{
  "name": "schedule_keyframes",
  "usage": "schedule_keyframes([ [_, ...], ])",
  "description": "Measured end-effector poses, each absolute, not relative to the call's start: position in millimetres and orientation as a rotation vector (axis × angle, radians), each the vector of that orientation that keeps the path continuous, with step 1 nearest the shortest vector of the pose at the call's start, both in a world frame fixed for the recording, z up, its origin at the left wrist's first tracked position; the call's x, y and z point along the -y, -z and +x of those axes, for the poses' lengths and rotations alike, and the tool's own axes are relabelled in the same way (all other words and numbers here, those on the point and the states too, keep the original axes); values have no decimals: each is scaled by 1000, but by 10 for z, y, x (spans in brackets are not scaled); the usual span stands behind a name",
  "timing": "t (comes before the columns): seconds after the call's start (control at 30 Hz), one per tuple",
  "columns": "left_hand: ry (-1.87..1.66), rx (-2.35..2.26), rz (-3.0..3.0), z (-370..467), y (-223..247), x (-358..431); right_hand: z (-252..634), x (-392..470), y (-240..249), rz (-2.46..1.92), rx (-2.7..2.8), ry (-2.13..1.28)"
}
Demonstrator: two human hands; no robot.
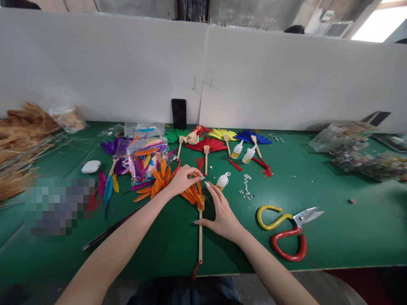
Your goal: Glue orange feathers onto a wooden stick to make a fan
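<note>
An orange feather fan [192, 195] with a pale wooden handle lies on the green table, handle toward me, a red cord at its lower end. My left hand [185, 179] is over the fan's upper feathers, thumb and index finger pinched; what they hold is too small to make out. Just right of the handle, my right hand [221, 212] has its thumb and fingers apart, the thumb tip at the handle and the index tip near my left fingertips. Loose orange feathers [162, 177] lie left of the fan. A white glue bottle [222, 181] stands behind my right hand.
Finished-looking fans in green, red [207, 146], yellow and blue lie behind, beside two more glue bottles [237, 150]. Small white beads [246, 186] and open scissors [297, 224] are at the right. Bagged feathers [148, 161] lie left; a phone [179, 113] leans on the white partition.
</note>
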State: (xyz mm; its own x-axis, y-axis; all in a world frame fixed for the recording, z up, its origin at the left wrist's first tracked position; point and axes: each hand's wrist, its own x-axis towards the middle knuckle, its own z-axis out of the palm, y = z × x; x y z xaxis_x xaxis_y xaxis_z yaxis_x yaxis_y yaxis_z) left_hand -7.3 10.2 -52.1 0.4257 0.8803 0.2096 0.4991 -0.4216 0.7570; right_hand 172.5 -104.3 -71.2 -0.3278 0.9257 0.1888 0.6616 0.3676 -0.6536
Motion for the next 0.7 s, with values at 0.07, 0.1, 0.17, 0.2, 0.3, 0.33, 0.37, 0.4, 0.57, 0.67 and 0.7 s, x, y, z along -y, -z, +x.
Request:
schedule_keyframes([
  [0.07,-799,-1158,2079,-62,507,-89,1725,1044,705,-1354,2086,-667],
  [0.1,-794,-1155,2080,-59,499,-86,1724,1043,702,-1347,2085,-679],
  [0.17,-788,-1147,2077,-60,487,-85,1725,1042,694,-1334,2085,-696],
  [0.2,-786,-1144,2073,-62,484,-87,1725,1042,690,-1330,2085,-704],
  [0.3,-776,-1145,2064,-69,497,-91,1726,1045,676,-1325,2084,-716],
  [0.33,-772,-1147,2063,-71,507,-92,1726,1046,671,-1324,2085,-718],
  [0.37,-768,-1150,2065,-73,519,-92,1726,1047,667,-1324,2087,-720],
  [0.4,-765,-1154,2068,-74,531,-92,1725,1048,664,-1324,2089,-721],
  [0.57,-738,-1163,2104,-90,572,-90,1724,1047,659,-1323,2090,-717],
  [0.67,-723,-1161,2131,-104,571,-87,1735,1065,659,-1309,2098,-670],
  [0.7,-720,-1162,2138,-108,570,-85,1742,1079,659,-1303,2102,-646],
])
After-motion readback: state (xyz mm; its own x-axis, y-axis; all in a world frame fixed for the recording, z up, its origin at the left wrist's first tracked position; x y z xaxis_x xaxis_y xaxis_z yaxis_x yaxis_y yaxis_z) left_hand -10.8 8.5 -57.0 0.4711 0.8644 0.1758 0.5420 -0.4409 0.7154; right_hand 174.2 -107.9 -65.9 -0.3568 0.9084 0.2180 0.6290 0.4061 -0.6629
